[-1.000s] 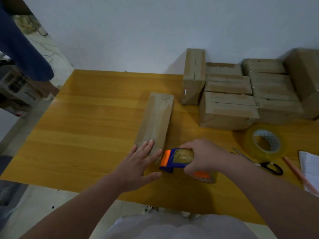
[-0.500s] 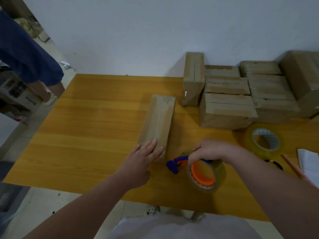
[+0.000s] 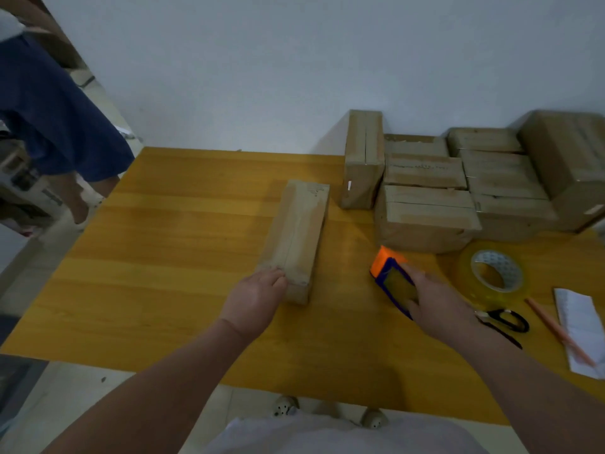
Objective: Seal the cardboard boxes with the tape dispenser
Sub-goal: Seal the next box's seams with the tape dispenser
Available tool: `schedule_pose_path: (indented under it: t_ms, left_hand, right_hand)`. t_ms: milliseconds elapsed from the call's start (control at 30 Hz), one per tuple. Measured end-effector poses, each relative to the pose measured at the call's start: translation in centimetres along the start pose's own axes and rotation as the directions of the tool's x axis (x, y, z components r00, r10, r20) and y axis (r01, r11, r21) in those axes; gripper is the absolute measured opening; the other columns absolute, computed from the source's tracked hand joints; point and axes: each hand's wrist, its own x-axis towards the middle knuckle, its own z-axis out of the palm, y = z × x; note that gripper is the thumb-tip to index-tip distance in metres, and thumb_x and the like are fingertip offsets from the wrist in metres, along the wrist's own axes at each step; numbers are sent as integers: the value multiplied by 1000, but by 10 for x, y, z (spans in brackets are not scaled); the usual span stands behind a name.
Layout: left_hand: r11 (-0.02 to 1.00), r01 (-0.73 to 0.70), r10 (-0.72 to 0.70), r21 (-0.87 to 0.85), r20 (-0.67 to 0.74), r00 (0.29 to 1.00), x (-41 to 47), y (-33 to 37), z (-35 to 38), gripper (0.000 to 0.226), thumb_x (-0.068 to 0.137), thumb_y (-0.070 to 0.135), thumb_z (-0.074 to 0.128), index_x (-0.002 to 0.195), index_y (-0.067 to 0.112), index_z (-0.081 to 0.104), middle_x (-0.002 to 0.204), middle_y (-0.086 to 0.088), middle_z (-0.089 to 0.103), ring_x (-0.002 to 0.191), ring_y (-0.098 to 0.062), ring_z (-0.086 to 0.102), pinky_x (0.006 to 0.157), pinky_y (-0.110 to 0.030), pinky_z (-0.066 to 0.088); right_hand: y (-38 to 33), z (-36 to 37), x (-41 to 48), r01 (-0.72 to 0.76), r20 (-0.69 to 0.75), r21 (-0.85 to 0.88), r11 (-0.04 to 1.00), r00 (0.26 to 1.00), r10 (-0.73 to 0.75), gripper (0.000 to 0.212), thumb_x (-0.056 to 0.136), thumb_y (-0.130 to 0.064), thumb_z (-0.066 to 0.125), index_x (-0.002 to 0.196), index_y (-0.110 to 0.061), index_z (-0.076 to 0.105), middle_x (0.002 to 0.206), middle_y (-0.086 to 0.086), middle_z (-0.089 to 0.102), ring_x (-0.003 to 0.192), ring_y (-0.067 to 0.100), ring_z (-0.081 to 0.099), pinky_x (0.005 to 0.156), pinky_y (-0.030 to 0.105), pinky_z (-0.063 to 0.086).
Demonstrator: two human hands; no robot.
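The long brown cardboard box [image 3: 296,237] lies end-on to the person on the yellow bench [image 3: 180,240], the left hand [image 3: 253,298] curling its fingers over the near end, the right hand [image 3: 435,299] clasping the blue-and-orange tape dispenser [image 3: 391,276] off to the box's right (nose pointing away too).

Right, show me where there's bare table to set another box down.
The yellow wooden table is bare left of the long brown cardboard box, and in the gap between it and the blue-and-orange tape dispenser. The right side is crowded: stacked cardboard boxes, clear tape roll, black scissors.
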Motion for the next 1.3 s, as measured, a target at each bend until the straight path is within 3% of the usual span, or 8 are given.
schedule_pose_path:
  t_ms: [233,400,500,733,833,967,1200,1300]
  left_hand:
    - [977,190,-206,-100,-179,962,41,-22,-83,15,86,19,53,78,15,64,65,-2,63,53,-25,58,40,-30,42]
    - [910,291,-312,-295,-26,950,75,-33,-153,14,86,16,57,87,23,68,84,9,68,86,-16,64,71,-33,53]
    - [897,282,-259,-340,112,959,84,-35,-169,14,84,13,60,79,24,67,84,7,68,90,-14,63,75,-27,50]
    - [795,390,-321,-464,224,920,77,-18,-152,9,87,13,63,85,19,70,88,3,68,92,-13,63,71,-19,42]
    - [651,512,-517,-561,167,840,66,-17,-140,8,83,24,72,86,26,64,97,7,65,97,-11,60,75,-23,42]
    - [417,605,-706,-679,177,685,42,-13,-133,48,75,41,79,117,27,59,110,9,58,98,-13,57,75,-29,43]
    - [-181,379,-674,-908,395,625,15,0,-118,67,77,11,77,136,23,49,131,1,55,117,-19,55,91,-39,52]
    - [-324,343,-636,-882,472,610,16,8,-116,42,85,11,70,123,22,58,110,5,65,99,-15,66,82,-34,56]
  right_hand:
    - [2,0,0,25,139,-111,994,990,-9,80,92,-28,60,154,-33,10,139,5,45,117,24,52,77,29,44]
    - [-33,-38,5,178,-153,199,964,977,-149,55,93,-30,61,144,-26,42,119,0,53,103,16,52,85,27,40]
    - [-68,-63,-2,314,-254,482,818,944,-213,43,96,-29,56,138,-33,47,119,-10,52,107,10,50,86,26,41]
    - [-118,-64,-16,224,-25,843,488,924,-382,39,99,-37,48,137,-43,44,133,-24,46,120,-1,43,92,19,41]
    - [-126,-56,-18,141,6,907,396,937,-349,28,98,-34,51,125,-39,57,129,-16,58,121,4,51,102,30,42]
    - [-130,-50,-23,121,11,920,373,943,-332,26,96,-33,54,120,-33,64,119,-15,64,114,3,55,95,28,46]
    - [-136,-45,-28,69,2,955,289,971,-238,22,97,-31,53,115,-33,66,115,-12,64,110,5,57,90,32,49]
    - [-141,-44,-30,34,14,965,260,983,-182,22,96,-38,52,115,-34,64,116,-11,63,109,6,56,95,35,47]
